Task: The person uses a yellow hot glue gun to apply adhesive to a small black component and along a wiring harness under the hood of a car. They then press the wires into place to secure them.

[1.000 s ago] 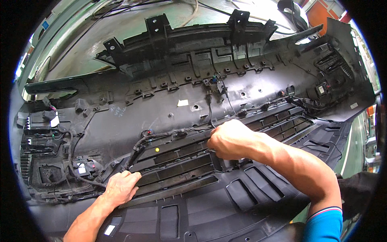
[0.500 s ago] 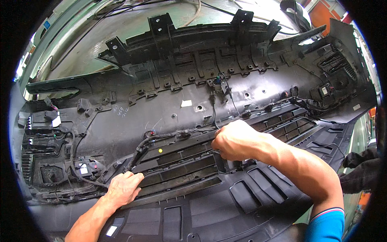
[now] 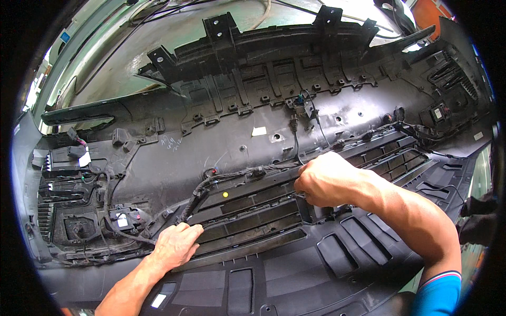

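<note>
A large black car bumper (image 3: 205, 142) lies with its inner side up. A taped wiring harness (image 3: 232, 175) runs along the upper edge of its slatted grille (image 3: 263, 217). At the grille's left end is my left hand (image 3: 175, 245), its fingers curled down and pressed together, their tips hidden. My right hand (image 3: 327, 180) is closed in a fist over the middle of the grille, just below the harness. What the right fingers grip is hidden under the hand. A thin cable (image 3: 298, 142) drops from a small connector block (image 3: 300, 107) towards that hand.
Upright brackets (image 3: 219, 31) stand along the bumper's far edge. White labels (image 3: 259, 131) and a yellow dot (image 3: 225, 195) mark its surface. Wired modules sit at the left (image 3: 122, 220) and right (image 3: 438, 112) ends. Dark clothing (image 3: 479, 216) shows at the right edge.
The whole view has shifted, so bumper and hands appear farther right. Both hands keep their places on the grille, with the fingers closed as before.
</note>
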A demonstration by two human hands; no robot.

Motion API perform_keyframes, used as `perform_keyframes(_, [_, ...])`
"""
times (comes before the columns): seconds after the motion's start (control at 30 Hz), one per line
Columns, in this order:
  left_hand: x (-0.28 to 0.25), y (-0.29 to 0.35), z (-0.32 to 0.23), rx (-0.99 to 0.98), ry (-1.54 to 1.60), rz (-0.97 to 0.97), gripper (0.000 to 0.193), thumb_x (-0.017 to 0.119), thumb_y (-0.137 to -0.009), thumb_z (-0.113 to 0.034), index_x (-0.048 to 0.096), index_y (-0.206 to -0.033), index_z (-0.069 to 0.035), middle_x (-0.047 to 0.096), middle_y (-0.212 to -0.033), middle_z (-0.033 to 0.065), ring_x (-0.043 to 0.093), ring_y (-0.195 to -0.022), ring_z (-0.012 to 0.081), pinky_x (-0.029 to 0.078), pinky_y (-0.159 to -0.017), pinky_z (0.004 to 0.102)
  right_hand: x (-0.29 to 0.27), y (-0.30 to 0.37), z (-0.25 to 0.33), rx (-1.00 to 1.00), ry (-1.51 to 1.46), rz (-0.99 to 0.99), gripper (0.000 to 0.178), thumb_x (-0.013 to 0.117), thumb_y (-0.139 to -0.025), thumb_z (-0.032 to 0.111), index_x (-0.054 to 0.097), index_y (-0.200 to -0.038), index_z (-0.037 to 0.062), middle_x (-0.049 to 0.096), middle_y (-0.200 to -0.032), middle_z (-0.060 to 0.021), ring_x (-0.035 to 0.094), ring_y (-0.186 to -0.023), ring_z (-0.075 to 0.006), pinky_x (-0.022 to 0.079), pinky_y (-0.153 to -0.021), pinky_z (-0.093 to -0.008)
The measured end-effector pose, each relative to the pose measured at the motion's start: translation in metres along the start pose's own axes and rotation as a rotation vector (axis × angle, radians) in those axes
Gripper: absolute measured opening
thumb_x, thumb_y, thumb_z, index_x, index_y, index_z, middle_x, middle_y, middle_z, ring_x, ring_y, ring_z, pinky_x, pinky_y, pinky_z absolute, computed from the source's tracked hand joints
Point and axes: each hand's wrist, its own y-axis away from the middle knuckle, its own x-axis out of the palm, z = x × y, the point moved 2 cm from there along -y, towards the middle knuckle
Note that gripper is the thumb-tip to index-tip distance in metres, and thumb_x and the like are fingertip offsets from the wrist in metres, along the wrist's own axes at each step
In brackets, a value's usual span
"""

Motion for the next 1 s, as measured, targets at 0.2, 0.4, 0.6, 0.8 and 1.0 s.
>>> perform_keyframes(0.2, [0.0000, -0.0005, 0.0001, 0.005, 0.021, -0.016, 0.061, 0.089, -0.078, -0.014, 0.064, -0.133, -0.006, 0.070, -0.109, 0.0096, 0.069, -0.099, 0.0317, 0.057, -0.081, 0.0448, 0.0013, 0.0003, -0.0013, -0.034, -0.057, -0.071, 0.013, 0.075, -0.076, 0.015, 0.077, -0.085, 0.0051, 0.075, -0.080, -0.0201, 0.077, -0.078, -0.0424, 0.063, -0.072, -0.0519])
perform_keyframes(0.4, [0.0010, 0.0000, 0.0009, -0.001, 0.015, 0.013, 0.061, 0.089, -0.079, -0.015, 0.063, -0.134, -0.006, 0.070, -0.112, 0.0100, 0.069, -0.100, 0.0314, 0.058, -0.083, 0.0443, 0.0018, -0.0014, -0.0018, 0.013, 0.008, 0.010, 0.015, 0.074, -0.081, 0.016, 0.080, -0.092, 0.0066, 0.076, -0.090, -0.0124, 0.078, -0.085, -0.0362, 0.064, -0.076, -0.0477])
perform_keyframes(0.6, [-0.0001, 0.0005, 0.0001, -0.003, 0.013, 0.007, 0.061, 0.088, -0.080, -0.015, 0.063, -0.134, -0.006, 0.070, -0.114, 0.0102, 0.069, -0.101, 0.0314, 0.058, -0.084, 0.0443, 0.0010, 0.0001, -0.0022, -0.031, -0.056, -0.073, 0.013, 0.074, -0.078, 0.014, 0.079, -0.087, 0.0057, 0.076, -0.083, -0.0211, 0.078, -0.080, -0.0424, 0.063, -0.073, -0.0512])
perform_keyframes(0.8, [0.0000, -0.0002, 0.0004, -0.003, 0.018, 0.022, 0.061, 0.089, -0.080, -0.015, 0.063, -0.134, -0.006, 0.070, -0.113, 0.0100, 0.069, -0.101, 0.0310, 0.058, -0.083, 0.0445, 0.0014, -0.0001, -0.0025, -0.022, -0.051, -0.066, 0.012, 0.074, -0.078, 0.014, 0.079, -0.085, 0.0055, 0.076, -0.082, -0.0212, 0.078, -0.080, -0.0425, 0.063, -0.073, -0.0510])
perform_keyframes(1.0, [0.0000, 0.0003, 0.0002, -0.010, 0.010, 0.020, 0.062, 0.089, -0.079, -0.015, 0.062, -0.134, -0.007, 0.070, -0.113, 0.0090, 0.069, -0.101, 0.0307, 0.058, -0.083, 0.0442, 0.0012, -0.0003, -0.0020, -0.019, -0.049, -0.052, 0.012, 0.074, -0.078, 0.014, 0.078, -0.084, 0.0051, 0.076, -0.081, -0.0205, 0.078, -0.079, -0.0419, 0.063, -0.073, -0.0508])
